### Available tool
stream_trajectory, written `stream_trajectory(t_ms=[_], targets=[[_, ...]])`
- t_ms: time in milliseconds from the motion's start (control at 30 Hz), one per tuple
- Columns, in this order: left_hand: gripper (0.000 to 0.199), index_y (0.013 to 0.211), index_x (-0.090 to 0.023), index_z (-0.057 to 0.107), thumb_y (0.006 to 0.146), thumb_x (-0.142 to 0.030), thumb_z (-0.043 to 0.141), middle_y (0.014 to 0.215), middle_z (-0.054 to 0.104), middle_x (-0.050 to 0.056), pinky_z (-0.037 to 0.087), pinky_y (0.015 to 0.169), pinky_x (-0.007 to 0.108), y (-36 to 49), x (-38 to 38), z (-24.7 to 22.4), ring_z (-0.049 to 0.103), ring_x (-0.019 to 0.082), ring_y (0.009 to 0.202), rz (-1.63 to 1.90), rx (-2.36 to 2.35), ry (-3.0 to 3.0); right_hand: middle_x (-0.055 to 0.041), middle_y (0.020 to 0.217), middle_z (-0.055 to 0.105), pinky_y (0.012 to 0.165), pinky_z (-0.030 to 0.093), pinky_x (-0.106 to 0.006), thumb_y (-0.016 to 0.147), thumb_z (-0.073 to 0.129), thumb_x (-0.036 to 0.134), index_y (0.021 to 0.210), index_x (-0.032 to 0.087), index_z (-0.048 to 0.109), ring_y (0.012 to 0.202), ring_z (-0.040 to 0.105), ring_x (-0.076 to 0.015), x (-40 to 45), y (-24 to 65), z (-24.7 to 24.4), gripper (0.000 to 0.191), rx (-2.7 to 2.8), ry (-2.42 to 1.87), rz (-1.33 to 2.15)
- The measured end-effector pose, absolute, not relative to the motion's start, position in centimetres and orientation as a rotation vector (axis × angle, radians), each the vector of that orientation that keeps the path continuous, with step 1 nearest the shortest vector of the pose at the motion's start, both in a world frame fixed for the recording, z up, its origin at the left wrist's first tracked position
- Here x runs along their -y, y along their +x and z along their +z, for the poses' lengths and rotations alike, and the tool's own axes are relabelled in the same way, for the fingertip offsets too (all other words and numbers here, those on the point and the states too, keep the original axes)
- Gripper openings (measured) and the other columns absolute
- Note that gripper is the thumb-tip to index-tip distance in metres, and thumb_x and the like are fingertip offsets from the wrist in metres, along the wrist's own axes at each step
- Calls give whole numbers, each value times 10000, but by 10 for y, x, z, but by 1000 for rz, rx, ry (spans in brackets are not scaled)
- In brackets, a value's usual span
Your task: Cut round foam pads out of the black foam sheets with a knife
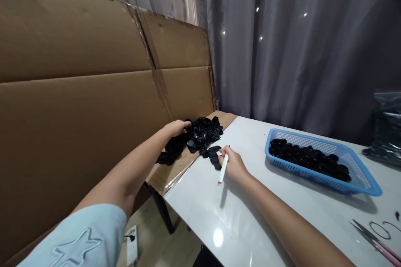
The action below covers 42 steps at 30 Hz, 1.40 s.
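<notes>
At the table's left side, my left hand [179,127] reaches into a heap of black round pieces [203,130]; its fingers are bent around the heap's edge, and what they hold, if anything, is hidden. My right hand [232,162] is closed on a white pen-like tool [223,170], its lower end pointing toward me. Just left of the right fingertips, several flat black discs [214,157] lie overlapping on the white table. A small white bit shows at those fingertips.
A blue basket [360,171] with black pieces stands on the white table [250,217] at right. Scissors [371,238] and a thin black ring lie near the right edge. Cardboard [94,104] walls the left side. A dark plastic bag [387,129] sits far right.
</notes>
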<state>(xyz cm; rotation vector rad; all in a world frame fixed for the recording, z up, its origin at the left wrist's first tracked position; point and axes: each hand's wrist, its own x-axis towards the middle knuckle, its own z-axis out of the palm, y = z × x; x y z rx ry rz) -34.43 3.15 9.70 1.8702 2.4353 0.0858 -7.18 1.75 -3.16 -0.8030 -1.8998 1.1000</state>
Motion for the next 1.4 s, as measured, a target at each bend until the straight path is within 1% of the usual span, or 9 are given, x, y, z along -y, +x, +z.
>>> stream_trajectory(t_ms=[100,200,333,433,600,767,900,1100,1400], targets=[[288,1173,-179,576,917,-308,553,1187,601,90,524,868,417,-347,-36,105,610,218,1016,306,-2496,1897,-12,872,607,633,493,-278,902,586,312,913,142,593,706,577,-121,-18,-70,-32,171,1896,-802,1100],[318,1208,-176,553,921,-313,543,1213,584,96,518,880,434,-350,-41,116,599,230,1040,517,-2570,1879,-3,840,599,601,481,-262,908,576,321,916,144,587,659,558,-108,-18,-68,-31,177,1889,-801,1107],[334,1210,-156,545,920,-323,545,1176,599,96,540,831,418,-350,-47,124,619,220,987,626,-2588,1828,1,834,597,588,473,-255,908,575,325,908,145,585,627,541,-98,-16,-68,-31,180,1891,-799,1103],[319,1180,-146,562,919,-328,548,1146,613,91,548,810,403,-350,-47,126,628,211,958,560,-2586,1784,-1,837,601,598,478,-259,907,577,319,901,144,588,636,548,-100,-14,-68,-30,175,1908,-791,1094],[299,1125,-141,597,905,-341,567,1133,621,78,540,821,405,-357,-38,130,624,227,974,246,-2670,1651,-3,846,608,625,491,-275,902,586,307,913,140,590,669,570,-112,-12,-65,-28,167,1952,-785,1067],[330,1170,-152,572,900,-343,573,1183,596,97,519,865,445,-358,-31,124,603,238,1031,-76,-2771,1569,-1,827,610,660,506,-297,905,587,307,918,138,599,701,589,-124,-12,-65,-28,169,2004,-812,1022],[336,1200,-163,557,900,-313,577,1244,563,103,507,893,457,-349,-32,107,582,247,1075,-212,-2659,1695,5,802,609,649,510,-293,909,583,315,916,137,604,681,590,-120,-11,-68,-32,180,2034,-829,998],[302,1168,-165,578,906,-313,569,1200,592,93,527,859,423,-341,-50,81,605,227,1023,-309,-2471,1749,6,796,607,642,508,-291,909,581,324,916,136,601,676,590,-120,-13,-72,-39,190,2032,-824,974],[349,1202,-158,556,900,-332,575,1237,571,105,496,907,473,-345,-69,65,581,249,1080,-193,-2650,1627,16,761,582,631,486,-283,905,579,340,870,142,590,657,565,-116,-16,-77,-41,202,1994,-795,955]])
